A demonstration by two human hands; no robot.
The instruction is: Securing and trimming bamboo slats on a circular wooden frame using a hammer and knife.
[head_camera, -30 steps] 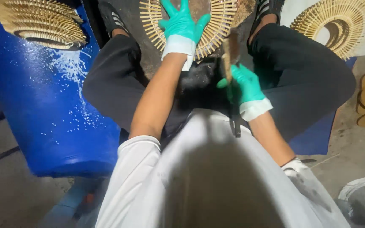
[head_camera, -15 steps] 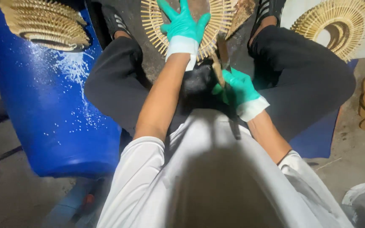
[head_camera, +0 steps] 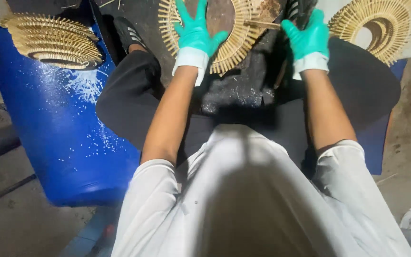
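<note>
Sunburst ring [head_camera: 236, 45] of thin sticks lies flat on the dark work surface between the knees, partly cropped by the top edge.

Left hand [head_camera: 195, 29], green-gloved, is laid flat on the ring's dark centre disc [head_camera: 220, 14], fingers spread, nothing pinched; it acts as a hold-down. Right hand [head_camera: 308, 34], also gloved, sits at the ring's right rim, fingers curled. A loose stick [head_camera: 261, 24] runs from that hand across the ring toward its centre; whether it is actually pinched cannot be told, as the fingertips are hidden.

Judged step: one stick is being set into the ring.

Notes for doing it well:
- Left palm is kept pressed down so the ring is not rotated or lifted.
- Stick is best lined up radially with its neighbours before being pushed, with spacing matched.
- Thin sticks look brittle; force should be applied along the axis, not sideways.

Left of the ring, finished rings are stacked [head_camera: 53, 40] on a blue drum [head_camera: 58, 138]; another ring [head_camera: 374, 26] lies right of it.
</note>
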